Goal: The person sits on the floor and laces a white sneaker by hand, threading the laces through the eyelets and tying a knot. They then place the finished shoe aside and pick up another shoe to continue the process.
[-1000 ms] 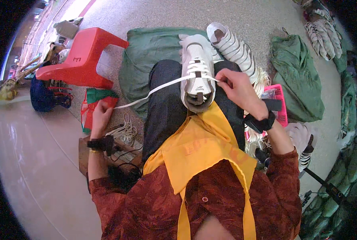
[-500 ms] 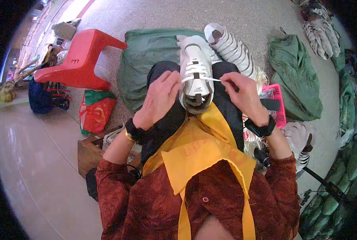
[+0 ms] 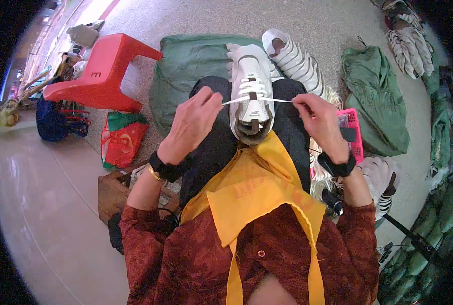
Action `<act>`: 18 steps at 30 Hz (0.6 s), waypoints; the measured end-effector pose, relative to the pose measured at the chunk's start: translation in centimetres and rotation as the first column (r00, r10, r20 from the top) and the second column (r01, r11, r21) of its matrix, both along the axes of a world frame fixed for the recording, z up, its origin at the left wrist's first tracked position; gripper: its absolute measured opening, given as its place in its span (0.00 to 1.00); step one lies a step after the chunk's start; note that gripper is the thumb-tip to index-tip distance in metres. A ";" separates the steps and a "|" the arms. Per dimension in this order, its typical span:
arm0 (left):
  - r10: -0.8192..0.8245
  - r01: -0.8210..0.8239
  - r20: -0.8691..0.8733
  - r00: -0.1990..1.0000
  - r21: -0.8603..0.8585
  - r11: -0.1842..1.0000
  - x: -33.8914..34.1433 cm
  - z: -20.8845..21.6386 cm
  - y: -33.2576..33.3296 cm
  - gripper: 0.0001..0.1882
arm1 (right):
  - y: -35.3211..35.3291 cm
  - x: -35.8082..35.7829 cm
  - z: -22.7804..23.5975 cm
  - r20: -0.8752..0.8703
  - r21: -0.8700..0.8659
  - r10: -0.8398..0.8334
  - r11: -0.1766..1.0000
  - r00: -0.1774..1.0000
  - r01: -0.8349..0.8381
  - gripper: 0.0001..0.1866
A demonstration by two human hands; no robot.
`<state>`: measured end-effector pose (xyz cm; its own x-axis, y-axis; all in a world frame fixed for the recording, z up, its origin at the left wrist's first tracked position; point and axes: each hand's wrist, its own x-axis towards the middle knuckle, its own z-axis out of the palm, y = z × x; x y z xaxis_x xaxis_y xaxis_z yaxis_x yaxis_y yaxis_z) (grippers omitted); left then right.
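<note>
A white sneaker [image 3: 252, 66] rests between my knees with its heel toward me and its dark collar lining facing up. White laces cross its tongue in several rows. My left hand [image 3: 193, 119] pinches one end of the shoelace [image 3: 231, 101], left of the shoe. On the other side, my right hand [image 3: 320, 122] pinches the other end. Both ends stretch taut and nearly level across the top of the tongue. A yellow apron [image 3: 252, 188] covers my lap just below the heel.
A red plastic stool [image 3: 99, 76] stands at the left, with a red and green bag [image 3: 124, 140] near it. Stacked white shoe uppers [image 3: 295, 63] lie beyond my right knee. A pink basket [image 3: 356, 137], green sacks [image 3: 374, 101] and a wooden box [image 3: 112, 198] flank me.
My hands have moved farther apart, the left one outward to the left and the right one to the right. More lace now shows pulled out on each side of the shoe.
</note>
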<state>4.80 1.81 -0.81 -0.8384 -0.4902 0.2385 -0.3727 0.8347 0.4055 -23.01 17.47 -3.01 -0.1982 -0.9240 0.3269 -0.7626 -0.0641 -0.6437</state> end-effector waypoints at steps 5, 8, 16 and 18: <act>0.041 -0.041 -0.081 0.996 -0.008 0.999 1.9 0.1 0.4 0.05 | 1.9 -1.5 0.7 0.003 0.055 -0.106 0.993 0.994 0.106 0.06; 0.071 -0.076 -0.111 0.991 -0.049 0.996 3.4 0.5 0.6 0.05 | 3.4 -2.6 1.3 0.001 0.106 -0.192 0.976 0.981 0.190 0.06; 0.289 -0.290 -0.028 0.957 -0.020 0.957 7.9 -0.5 1.4 0.06 | 7.8 -7.7 -0.7 -0.142 0.068 -0.336 0.935 0.931 0.348 0.06; 0.354 -0.354 -0.022 0.935 0.009 0.935 9.6 -1.0 1.0 0.05 | 9.0 -9.0 -1.3 -0.124 0.064 -0.369 0.923 0.921 0.379 0.06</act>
